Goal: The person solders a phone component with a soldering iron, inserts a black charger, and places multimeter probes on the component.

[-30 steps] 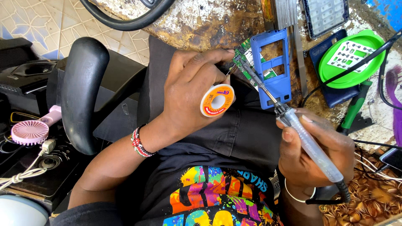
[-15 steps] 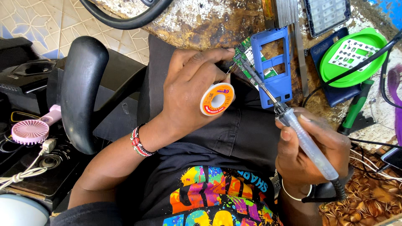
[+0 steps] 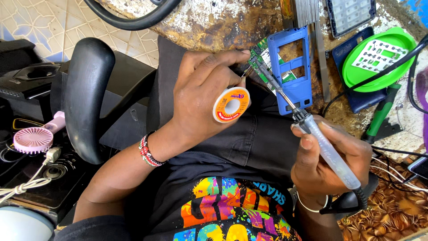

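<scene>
The soldering iron (image 3: 323, 147) tip has slid slightly down the circuit board (image 3: 263, 60)

One view only here, from the person's head, looking steeply down over the chest and lap. It sits close: the left hand (image 3: 203, 96) and right hand (image 3: 327, 163) fill the middle of the frame, forearms running in from the near edge. The far edge takes in the worn worktop (image 3: 209, 24); the left side catches a black chair armrest (image 3: 84, 96) and tiled floor (image 3: 44, 27).
</scene>
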